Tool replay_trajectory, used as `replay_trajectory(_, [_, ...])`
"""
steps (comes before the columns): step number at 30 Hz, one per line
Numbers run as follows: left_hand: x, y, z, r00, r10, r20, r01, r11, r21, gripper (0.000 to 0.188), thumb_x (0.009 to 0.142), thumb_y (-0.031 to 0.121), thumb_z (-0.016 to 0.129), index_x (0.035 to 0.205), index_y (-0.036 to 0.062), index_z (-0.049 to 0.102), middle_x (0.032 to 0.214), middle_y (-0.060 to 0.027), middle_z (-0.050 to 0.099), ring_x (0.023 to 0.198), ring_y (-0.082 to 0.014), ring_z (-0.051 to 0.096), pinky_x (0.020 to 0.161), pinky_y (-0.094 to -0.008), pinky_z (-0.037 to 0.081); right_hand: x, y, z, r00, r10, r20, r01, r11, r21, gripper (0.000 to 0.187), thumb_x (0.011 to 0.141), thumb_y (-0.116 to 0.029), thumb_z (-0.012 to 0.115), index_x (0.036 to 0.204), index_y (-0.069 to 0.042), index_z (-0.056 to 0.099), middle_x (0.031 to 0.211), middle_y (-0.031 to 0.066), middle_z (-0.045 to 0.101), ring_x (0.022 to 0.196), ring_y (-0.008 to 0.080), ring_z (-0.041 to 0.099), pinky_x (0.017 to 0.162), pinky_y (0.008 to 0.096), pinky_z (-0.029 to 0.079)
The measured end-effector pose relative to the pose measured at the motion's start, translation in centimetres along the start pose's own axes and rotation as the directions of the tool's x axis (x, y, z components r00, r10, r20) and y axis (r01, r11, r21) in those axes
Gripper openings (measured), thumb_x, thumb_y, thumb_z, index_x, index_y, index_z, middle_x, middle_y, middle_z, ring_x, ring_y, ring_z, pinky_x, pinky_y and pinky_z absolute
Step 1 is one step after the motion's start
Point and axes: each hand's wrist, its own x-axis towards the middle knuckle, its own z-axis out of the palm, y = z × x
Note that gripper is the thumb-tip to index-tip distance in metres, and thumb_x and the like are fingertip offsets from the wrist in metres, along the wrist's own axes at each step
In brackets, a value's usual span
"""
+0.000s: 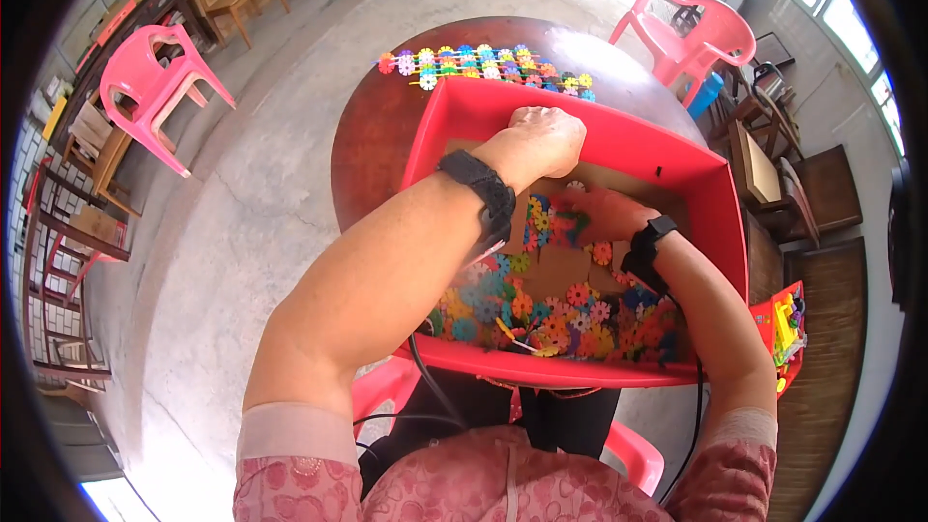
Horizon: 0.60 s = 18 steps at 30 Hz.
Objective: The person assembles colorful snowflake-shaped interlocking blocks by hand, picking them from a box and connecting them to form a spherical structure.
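Observation:
A large red box (580,365) stands in front of me, tipped partly over the round table's edge. Inside lie many flower-shaped plastic connector pieces (570,324) and flat bits of brown cardboard (556,271). My left hand (551,140) is closed above the far part of the box; its curled fingers face away, so whatever they hold is hidden. Deep in the box, my right hand (611,215) is among the connector pieces, its fingers smeared by motion. Black straps circle both wrists.
Rows of joined flower pieces (474,66) lie on the dark round table (372,126) beyond the box. Pink plastic chairs stand at left (155,77) and far right (686,34). A red tray of colourful toys (788,338) is at the right. Cables hang near my lap.

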Motion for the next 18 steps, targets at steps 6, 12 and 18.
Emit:
replay_trajectory(6, [-0.9,0.0,-1.0,0.998,-0.022,0.052,0.018,0.997,0.072,0.018,0.082,0.019,0.057,0.097,0.0131,0.065,0.101,-0.0119,0.065,0.100,-0.0299,0.060,0.083,-0.0417,0.046,-3.7,-7.4,-0.9,0.957,-0.285,0.047,0.285,0.910,-0.302,0.043,0.077,-0.017,0.064,0.117,-0.008,0.051,0.105,0.0152,0.058,0.107,0.0303,0.054,0.087,0.0416,0.046])
replay_trajectory(12, [-0.5,0.6,-0.5,0.997,-0.004,0.073,0.000,0.998,0.061,0.021,0.083,0.018,0.054,0.100,0.0116,0.064,0.103,-0.0117,0.064,0.103,-0.0294,0.058,0.084,-0.0421,0.045,-5.6,-10.5,3.5,0.875,-0.415,0.250,0.419,0.907,0.040,0.039,0.075,-0.009,0.064,0.110,-0.003,0.050,0.094,0.0175,0.060,0.088,0.0378,0.058,0.077,0.0427,0.047])
replay_trajectory(18, [-0.5,-0.1,-0.6,0.999,-0.008,0.032,0.007,1.000,0.028,0.020,0.082,0.018,0.055,0.098,0.0107,0.064,0.099,-0.0114,0.065,0.100,-0.0289,0.059,0.084,-0.0420,0.045,-4.3,-9.1,3.9,0.912,-0.376,0.165,0.371,0.927,0.061,0.045,0.075,-0.006,0.063,0.117,-0.007,0.046,0.091,0.0175,0.059,0.091,0.0369,0.058,0.077,0.0431,0.047])
